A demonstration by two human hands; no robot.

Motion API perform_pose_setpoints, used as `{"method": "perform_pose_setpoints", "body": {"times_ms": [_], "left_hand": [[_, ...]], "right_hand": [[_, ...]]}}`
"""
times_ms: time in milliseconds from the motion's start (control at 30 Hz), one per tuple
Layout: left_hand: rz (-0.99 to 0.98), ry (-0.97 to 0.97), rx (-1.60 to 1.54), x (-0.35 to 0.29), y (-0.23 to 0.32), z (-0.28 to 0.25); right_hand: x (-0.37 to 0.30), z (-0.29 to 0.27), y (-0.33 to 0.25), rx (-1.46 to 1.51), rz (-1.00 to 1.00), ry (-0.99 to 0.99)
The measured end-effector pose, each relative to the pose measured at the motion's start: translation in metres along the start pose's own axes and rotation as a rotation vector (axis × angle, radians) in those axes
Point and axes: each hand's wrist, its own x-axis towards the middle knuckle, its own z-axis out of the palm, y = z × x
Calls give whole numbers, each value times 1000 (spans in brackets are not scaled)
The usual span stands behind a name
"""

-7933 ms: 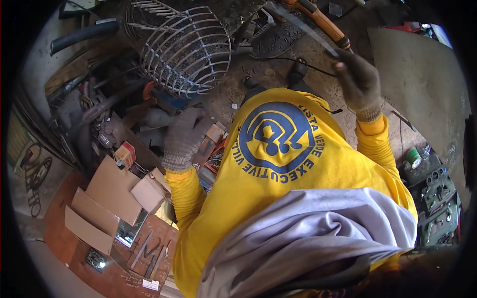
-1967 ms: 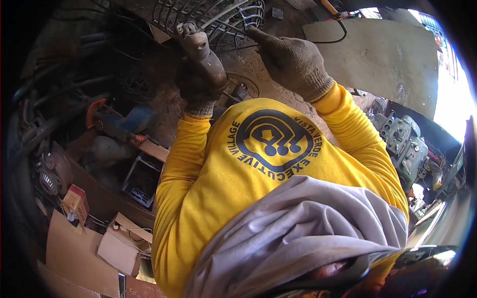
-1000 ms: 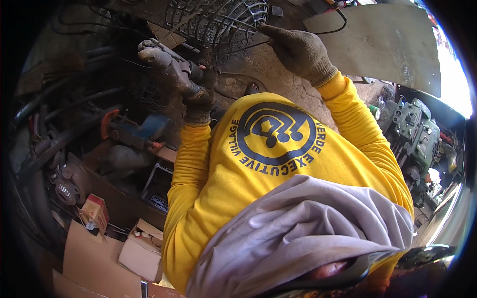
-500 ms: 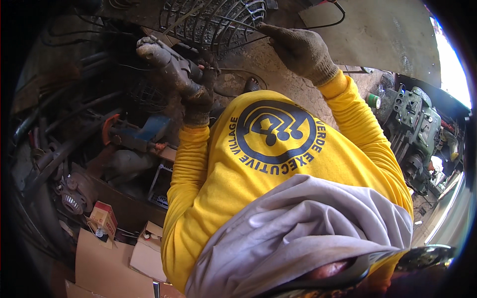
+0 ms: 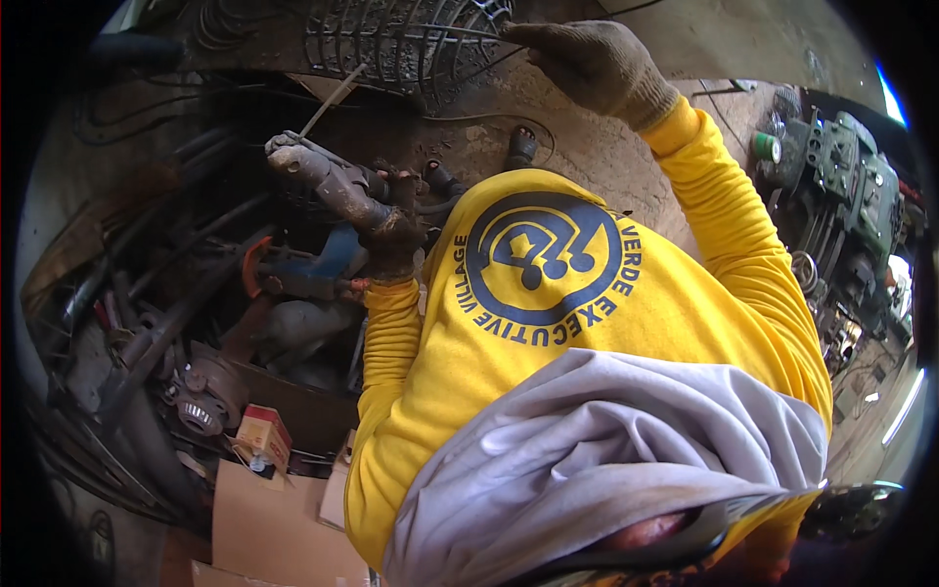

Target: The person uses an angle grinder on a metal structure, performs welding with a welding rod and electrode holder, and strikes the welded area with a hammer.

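Watching from afar through the head camera, I start at the left, where long dark bars [image 5: 147, 367] lie piled at an angle. Just right of them and nearer sits a grey motor housing [image 5: 207, 391] with a slotted face, then a small red-and-tan carton [image 5: 264, 435] near a flat brown cardboard sheet [image 5: 269, 523]. Farther off, a blue-and-orange metal piece [image 5: 333, 252] lies just to the left of the yellow sleeve. The left hand [image 5: 393, 233], in a dark glove, is closed around the handle of an electrode holder [image 5: 337, 186], a worn grey-brown tool that tilts away to the far left. A pale rod [image 5: 335, 101] sticks out of its tip, slanting far and right. Beyond it, at the far edge, lies a rounded cage of metal bars [image 5: 427, 59]. The right hand [image 5: 597, 68], in a brown knitted glove, is well apart from the left, its fingertips pinched on a thin rod [image 5: 460, 31] that reaches left across the cage. A sandaled foot [image 5: 522, 145] rests on the floor between the hands. Farther right I see a green can [image 5: 767, 147], then a green machine [image 5: 851, 181] with knobs.
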Motion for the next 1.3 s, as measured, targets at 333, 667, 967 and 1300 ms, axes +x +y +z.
{"method": "perform_pose_setpoints", "body": {"times_ms": [333,667,967,1300], "left_hand": [[-286,-44,-335,-26,-26,21],[-903,245,-848,-44,-20,10],[-749,-12,-519,-36,-27,6],[-693,-84,-634,-4,-21,34]], "right_hand": [[22,-9,-19,61,60,-12],[50,41,-41,114,35,23],[52,50,-30,103,59,-34],[17,7,-6,78,76,14]]}}
